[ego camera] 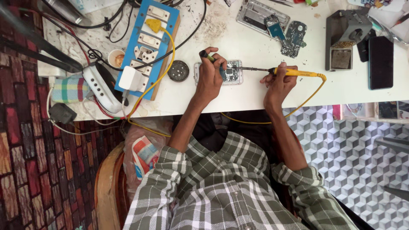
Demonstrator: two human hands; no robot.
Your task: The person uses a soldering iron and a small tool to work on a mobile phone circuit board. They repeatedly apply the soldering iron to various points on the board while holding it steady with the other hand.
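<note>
My left hand [211, 74] grips a thin dark tool with a yellow-green tip [207, 56] over an opened phone with its circuit board showing [232, 73] on the white table [255, 47]. A yellow-handled soldering iron [294, 73] is held in my right hand [279, 83], and its metal tip reaches left onto the board. The iron's yellow cord [306, 98] loops down off the table edge.
A blue switchboard with sockets [147, 47] and a white adapter lies at left, beside a round dark tin [178, 70]. Loose circuit boards [283, 30], a grey iron stand [346, 38] and a black phone [380, 61] sit at the back right. Cables crowd the far left.
</note>
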